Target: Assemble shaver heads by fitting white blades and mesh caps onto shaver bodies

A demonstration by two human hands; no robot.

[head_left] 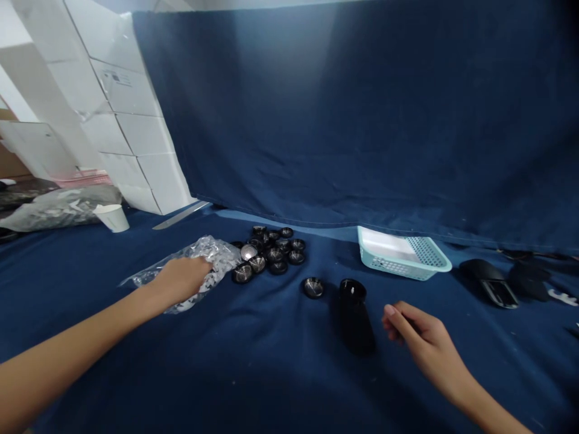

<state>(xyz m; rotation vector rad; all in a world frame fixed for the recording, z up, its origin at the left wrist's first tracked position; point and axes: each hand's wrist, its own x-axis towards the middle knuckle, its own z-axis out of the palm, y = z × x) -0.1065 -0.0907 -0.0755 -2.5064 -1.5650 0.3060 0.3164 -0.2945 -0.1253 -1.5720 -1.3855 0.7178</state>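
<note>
Left hand [183, 278]: at the clear, crinkled plastic bag of small whitish-grey parts [220, 258], its fingertips hidden among plastic and parts; whether it grips any cannot be told
Bag: lying left of the caps on the blue cloth-covered bench [271, 380]; the film looks soft and slippery, the parts light and probably stiff, best pinched singly by their edges
Right hand [418, 334]: narrow, fingers curled in with the thumb close to the index finger, just right of the long black piece; whether anything small sits inside cannot be told
Long glossy black piece with a round open end [356, 325]: on the bench between the hands, nearer the right; likely light, rigid and smooth, easiest held around its body
Single round black cap [313, 287]: just left of that piece, apart from the cluster; probably light, hard and scratchable, so hold it by the rim
Cluster of round black caps [275, 254]: beside the bag
Light blue perforated basket [400, 266]: behind the right hand
</note>
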